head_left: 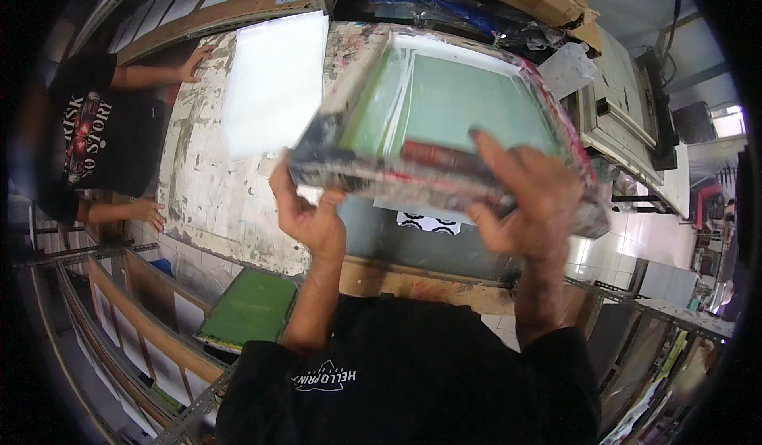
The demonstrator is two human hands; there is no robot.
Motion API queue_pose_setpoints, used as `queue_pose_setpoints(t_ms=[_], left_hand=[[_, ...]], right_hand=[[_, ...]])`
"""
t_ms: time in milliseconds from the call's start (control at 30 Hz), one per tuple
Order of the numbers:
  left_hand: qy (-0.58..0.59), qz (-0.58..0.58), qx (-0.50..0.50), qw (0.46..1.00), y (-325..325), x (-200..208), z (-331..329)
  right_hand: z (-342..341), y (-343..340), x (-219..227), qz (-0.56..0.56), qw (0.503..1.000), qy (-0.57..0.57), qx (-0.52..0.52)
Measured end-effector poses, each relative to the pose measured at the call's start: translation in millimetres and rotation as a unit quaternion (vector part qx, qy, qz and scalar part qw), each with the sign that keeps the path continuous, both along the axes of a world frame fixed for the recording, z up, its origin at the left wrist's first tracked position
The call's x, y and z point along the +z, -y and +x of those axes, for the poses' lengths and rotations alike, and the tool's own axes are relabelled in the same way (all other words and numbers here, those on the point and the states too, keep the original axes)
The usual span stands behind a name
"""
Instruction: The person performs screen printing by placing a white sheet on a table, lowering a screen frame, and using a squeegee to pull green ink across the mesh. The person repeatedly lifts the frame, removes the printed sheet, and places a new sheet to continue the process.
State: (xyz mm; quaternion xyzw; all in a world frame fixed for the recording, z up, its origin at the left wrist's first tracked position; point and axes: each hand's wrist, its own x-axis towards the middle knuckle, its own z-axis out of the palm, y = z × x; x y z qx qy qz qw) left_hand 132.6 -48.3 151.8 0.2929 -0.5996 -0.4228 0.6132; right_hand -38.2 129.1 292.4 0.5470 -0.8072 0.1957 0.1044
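The pale, paint-smeared worktable [190, 147] spread widest, with a co-worker [111, 127] in a dark shirt at its left end. Over its right part sat the screen frame [484, 96], its green mesh facing up and its near rail raised above a grey surface [369, 238]; whether the far rail touched the table could not be told. Left of the frame lay a stack of white paper [278, 84]. The person's forearms reached up and forward from the lower edge, well apart. The left hand [313, 215] was bent at the frame's near left corner, fingers partly curled round it, the corner lying between fingertips and thumb. The right hand [536, 195], slightly blurred, straddled the near rail toward its right end, index finger over the inner side, thumb against the outer face. Just beside that index finger lay a reddish-brown bar [436, 155]. Smallest was a black-patterned sheet [429, 223] below the rail.
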Motion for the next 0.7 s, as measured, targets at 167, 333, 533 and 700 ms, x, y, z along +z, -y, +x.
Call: queue_pose_setpoints(t_ms=[167,333,533,700], left_hand=[[-0.034,0.001,-0.075,0.997,74,-25,-94],[0.253,0.009,-0.090,0.963,117,-117,-185],[0.469,-0.128,-0.036,0.873,91,-174,-222],[0.370,0.092,-0.119,0.917,83,-162,-222]], right_hand=[[-91,36,71,-0.066,0.996,-0.017,0.057],[-113,82,141,-0.002,0.980,0.194,0.053],[-122,89,128,-0.105,0.990,0.074,0.055],[-121,90,128,-0.143,0.988,0.056,0.033]])
